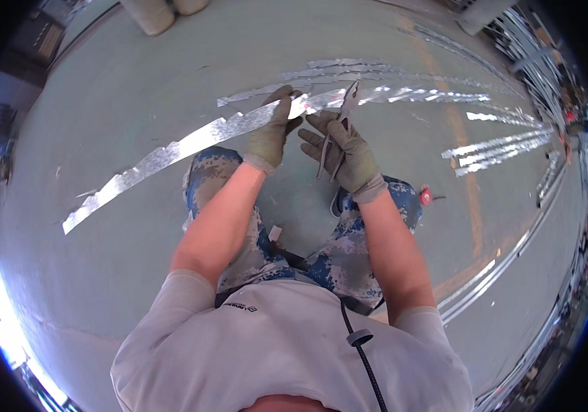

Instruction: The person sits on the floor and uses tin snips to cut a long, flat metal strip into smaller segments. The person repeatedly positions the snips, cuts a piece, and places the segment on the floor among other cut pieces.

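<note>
A long, shiny metal strip [191, 141] with notches along its edge runs across in front of me, its left end nearer than its middle. My left hand [270, 134], in a grey-green work glove, is closed around the strip near its middle. Gloved the same way, my right hand [350, 156] holds all-metal tin snips [350, 103] with the jaws pointing away from me. Their handles cross the palm, while a few fingers are loosely spread. The jaws overlap the strip in view; whether they touch it I cannot tell.
More notched strips [349, 71] lie on the grey floor [129, 89] just beyond. Bright metal lengths [503, 152] rest at the right. A small red round object [425, 196] sits beside my right knee. Stacked metal profiles [524, 55] stand at the far right.
</note>
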### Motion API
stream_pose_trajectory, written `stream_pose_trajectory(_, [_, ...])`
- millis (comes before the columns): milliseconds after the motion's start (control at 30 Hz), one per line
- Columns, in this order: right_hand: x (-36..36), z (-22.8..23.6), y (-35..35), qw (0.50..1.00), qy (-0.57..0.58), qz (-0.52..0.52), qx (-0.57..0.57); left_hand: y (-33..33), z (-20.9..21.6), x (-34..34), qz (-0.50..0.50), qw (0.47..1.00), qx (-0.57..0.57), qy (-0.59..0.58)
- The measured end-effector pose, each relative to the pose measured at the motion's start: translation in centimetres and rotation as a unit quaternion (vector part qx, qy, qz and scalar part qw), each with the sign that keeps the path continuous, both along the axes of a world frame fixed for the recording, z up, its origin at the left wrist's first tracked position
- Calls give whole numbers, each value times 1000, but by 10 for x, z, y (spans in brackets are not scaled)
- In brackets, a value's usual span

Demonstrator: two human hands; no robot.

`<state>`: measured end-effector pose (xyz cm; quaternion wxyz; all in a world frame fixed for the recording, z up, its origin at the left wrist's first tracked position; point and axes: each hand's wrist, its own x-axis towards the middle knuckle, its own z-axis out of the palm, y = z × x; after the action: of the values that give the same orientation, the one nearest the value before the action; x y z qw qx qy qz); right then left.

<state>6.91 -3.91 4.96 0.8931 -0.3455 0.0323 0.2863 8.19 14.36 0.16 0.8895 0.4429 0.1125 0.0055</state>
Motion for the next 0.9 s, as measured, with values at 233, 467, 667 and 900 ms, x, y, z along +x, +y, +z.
stream_pose_trajectory(233, [29, -38, 13, 995, -38, 1, 93, 0, 6, -9, -28, 999, -5, -27])
stream_pose_trajectory(467, [42, -36, 7, 994, -56, -34, 90, 14, -1, -30, -96, 994, -3, -57])
stream_pose_trajectory(667, [55, -44, 0, 993, -67, -30, 97, 47, 18, -49, 6, 981, -188, -54])
stream_pose_trajectory(900, [57, -44, 2, 996, -61, -33, 61, 67, 36, -44, 61, 982, -176, 38])
